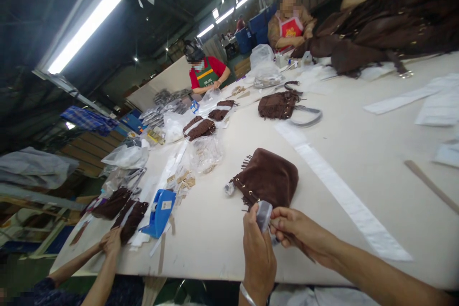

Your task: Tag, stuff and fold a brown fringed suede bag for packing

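A dark brown suede bag (276, 177) with fringe and metal eyelets lies on the table just beyond my hands. My left hand (258, 256), with a silver bangle at the wrist, is closed around a small piece wrapped in clear plastic (264, 215), close to the bag's eyelet edge. Beside it, my right hand (299, 230) pinches a thin strip, whose brownish end seems to show below the fingers. Whether the strip joins the bag or the wrapped piece is hidden. Another plastic-wrapped bit (228, 188) sits at the bag's left corner.
A blue tape dispenser (161, 213) stands to the left, near a co-worker's hands (111, 240) on a brown fringed piece. Another fringed bag (278, 104) lies farther back. A long white strip (333, 191) crosses the right side. Brown bags (373, 33) are heaped at the back right.
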Motion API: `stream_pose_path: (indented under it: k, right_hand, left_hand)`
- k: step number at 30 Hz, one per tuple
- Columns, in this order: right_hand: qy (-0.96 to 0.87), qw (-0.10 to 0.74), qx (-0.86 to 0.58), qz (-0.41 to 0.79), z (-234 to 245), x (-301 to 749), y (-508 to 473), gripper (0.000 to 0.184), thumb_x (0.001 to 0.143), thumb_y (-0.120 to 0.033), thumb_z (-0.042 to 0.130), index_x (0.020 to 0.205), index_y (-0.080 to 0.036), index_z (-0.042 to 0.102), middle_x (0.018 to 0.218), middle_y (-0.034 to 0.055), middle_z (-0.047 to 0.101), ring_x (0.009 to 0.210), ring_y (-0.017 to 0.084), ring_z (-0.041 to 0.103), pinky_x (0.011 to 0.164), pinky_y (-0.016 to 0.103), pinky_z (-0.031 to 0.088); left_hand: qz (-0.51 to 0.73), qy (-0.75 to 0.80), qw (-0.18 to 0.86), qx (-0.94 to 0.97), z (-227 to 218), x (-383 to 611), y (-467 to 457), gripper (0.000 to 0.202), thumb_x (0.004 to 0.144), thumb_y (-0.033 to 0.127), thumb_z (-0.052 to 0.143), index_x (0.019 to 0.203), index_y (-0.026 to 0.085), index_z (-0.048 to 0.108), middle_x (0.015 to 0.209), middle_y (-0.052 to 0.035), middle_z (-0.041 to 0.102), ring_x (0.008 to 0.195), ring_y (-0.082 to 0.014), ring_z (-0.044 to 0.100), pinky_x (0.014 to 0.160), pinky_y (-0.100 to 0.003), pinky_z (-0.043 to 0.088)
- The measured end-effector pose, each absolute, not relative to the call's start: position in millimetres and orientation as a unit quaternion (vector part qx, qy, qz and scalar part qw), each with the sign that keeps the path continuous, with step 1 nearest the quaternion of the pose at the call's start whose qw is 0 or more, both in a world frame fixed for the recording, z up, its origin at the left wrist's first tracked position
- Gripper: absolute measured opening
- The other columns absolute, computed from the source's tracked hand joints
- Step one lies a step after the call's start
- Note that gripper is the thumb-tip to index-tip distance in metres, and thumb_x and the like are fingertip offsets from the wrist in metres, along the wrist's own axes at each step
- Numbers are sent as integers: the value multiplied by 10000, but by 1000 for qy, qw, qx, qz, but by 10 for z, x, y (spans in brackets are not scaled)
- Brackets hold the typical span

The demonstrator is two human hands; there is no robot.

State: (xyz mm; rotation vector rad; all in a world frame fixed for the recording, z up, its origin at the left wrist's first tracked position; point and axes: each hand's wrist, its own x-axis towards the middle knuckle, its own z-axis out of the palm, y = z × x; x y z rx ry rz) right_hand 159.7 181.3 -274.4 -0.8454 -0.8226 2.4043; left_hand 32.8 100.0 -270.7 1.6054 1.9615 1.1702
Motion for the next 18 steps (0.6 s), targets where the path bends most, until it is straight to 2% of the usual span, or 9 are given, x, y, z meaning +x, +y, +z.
stream_pose_path:
  k: [3,5,7,10,12,15,18]
  right_hand:
    - [-240,259,-341,871,-2791,1564,1783,219,731,-223,713,837,-158,533,670,0,619,561,64,558,538,166,457]
    - [-229,252,-355,871,-2838,1544,1803,189,735,-199,700,804,-156,529,627,-6,604,533,61,553,519,159,455]
    - [-227,225,-348,881,-2894,1544,1841,180,746,-198,695,837,-158,546,619,-14,600,483,44,517,456,133,401]
    - [-219,193,-325,900,-2980,1563,1877,230,779,-253,705,955,-183,574,622,-43,579,399,2,389,379,98,246]
    - [-203,198,-303,910,-3018,1570,1866,250,790,-280,715,985,-197,582,637,-58,559,398,-12,347,380,95,217]
    - [-189,226,-255,921,-3008,1585,1823,244,776,-240,734,975,-180,606,692,-50,553,486,1,432,435,99,313]
    - [-195,237,-213,928,-2939,1637,1796,280,756,-184,739,1014,-170,630,827,-6,608,633,37,535,543,125,424]
  left_hand:
    - [399,690,175,579,-2736,368,1033,464,976,224,355,1439,213,340,1395,-155,473,1289,-247,451,1080,-420,357]
    - [390,690,179,583,-2747,386,1047,468,977,234,355,1443,204,337,1396,-161,470,1290,-252,448,1087,-429,348]
    - [387,689,186,584,-2742,395,1047,467,978,244,356,1443,202,340,1394,-165,470,1290,-254,448,1089,-429,348]
    - [386,683,210,583,-2716,396,1029,471,978,255,365,1447,221,338,1416,-154,456,1305,-252,433,1102,-424,341]
    - [390,682,230,575,-2699,393,1014,464,980,265,369,1443,236,343,1447,-134,430,1335,-242,401,1130,-419,308]
    - [406,689,257,543,-2681,389,1006,437,988,300,370,1421,246,368,1473,-105,408,1366,-226,361,1160,-407,258]
    - [444,689,288,496,-2670,404,1024,454,991,398,351,1410,228,391,1461,-107,426,1357,-236,372,1151,-404,272]
